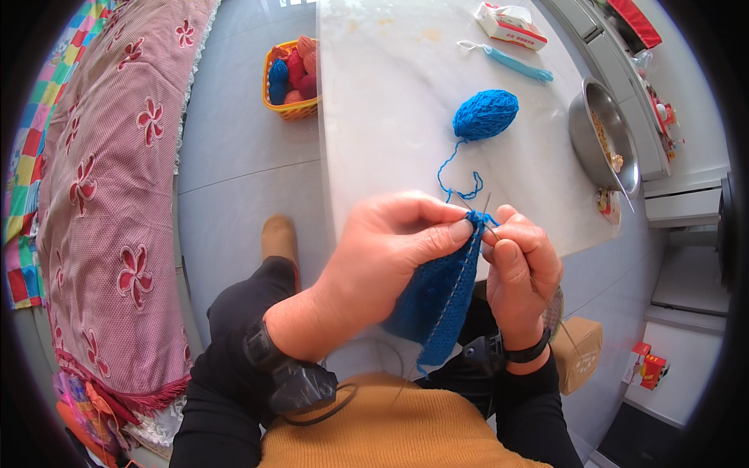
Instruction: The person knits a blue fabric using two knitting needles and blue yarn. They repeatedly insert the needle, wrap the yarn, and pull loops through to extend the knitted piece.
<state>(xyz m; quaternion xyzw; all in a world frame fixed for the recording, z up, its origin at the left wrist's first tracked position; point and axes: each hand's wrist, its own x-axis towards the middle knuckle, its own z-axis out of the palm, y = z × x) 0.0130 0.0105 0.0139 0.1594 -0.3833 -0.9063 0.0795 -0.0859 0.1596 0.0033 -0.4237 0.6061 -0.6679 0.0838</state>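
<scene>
A piece of blue knitting [450,304] with a pale dashed line along it hangs between my hands over my lap. My left hand [404,240] pinches its top edge between thumb and fingers, where thin knitting needle tips cross. Beside it, my right hand [521,257] grips a long thin metal knitting needle [488,228] whose tip meets the stitches. Blue yarn [447,169] runs from the work, curling on the table, to a blue yarn ball [485,114] beyond my hands. Part of the yarn near my right fingers is hidden.
The pale table [386,117] bears a tissue box [510,26], a light blue folded face mask [518,63] and a steel bowl [605,137] at its right edge. A yellow basket [292,108] of yarn balls stands left of it. A pink patterned cover [117,205] lies far left.
</scene>
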